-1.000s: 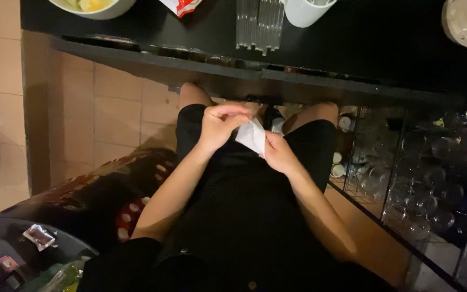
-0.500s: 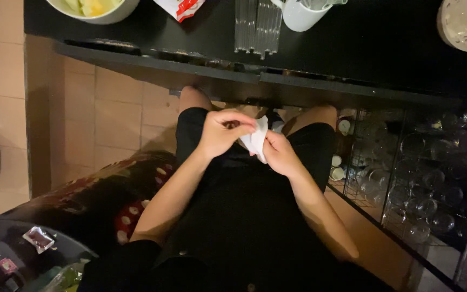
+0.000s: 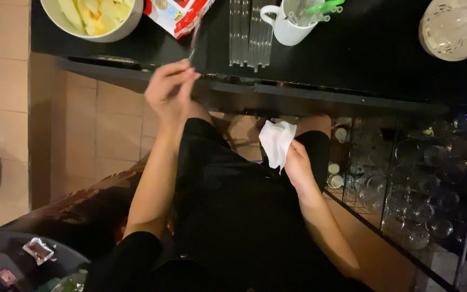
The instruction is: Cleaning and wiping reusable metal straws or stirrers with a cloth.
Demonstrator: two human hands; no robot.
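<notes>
Below the near edge of the dark tabletop (image 3: 352, 59), the person's two hands are apart, each busy with its own thing. The left hand (image 3: 169, 89) is raised to the tabletop's edge, its fingers (image 3: 186, 75) pinched together on the lower end of a thin clear straw (image 3: 194, 44) (blurred, so its exact form is hard to tell) that slants up and away toward the far side; the pinch at one end leaves most of its length free. The right hand (image 3: 300, 166) sits lower, over the lap, with its fingers closed on a white paper napkin (image 3: 275, 141), gripping it at the bottom so that the crumpled sheet stands up loose above the fist. The napkin looks soft, creased and plain white, folded unevenly on itself, bright against the black clothing behind it.

On the tabletop, far from the hands, a bowl of pale cut fruit (image 3: 95, 16) sits at the left, a red and white packet (image 3: 177, 13) just to its right, then a row of clear straws (image 3: 247, 30) lying side by side, a white mug (image 3: 285, 27) holding green and clear straws, and a round glass-lidded dish (image 3: 455, 27) at the far right. Under the tabletop to the right, a rack of upturned glasses (image 3: 422, 194) fills the shelf.
</notes>
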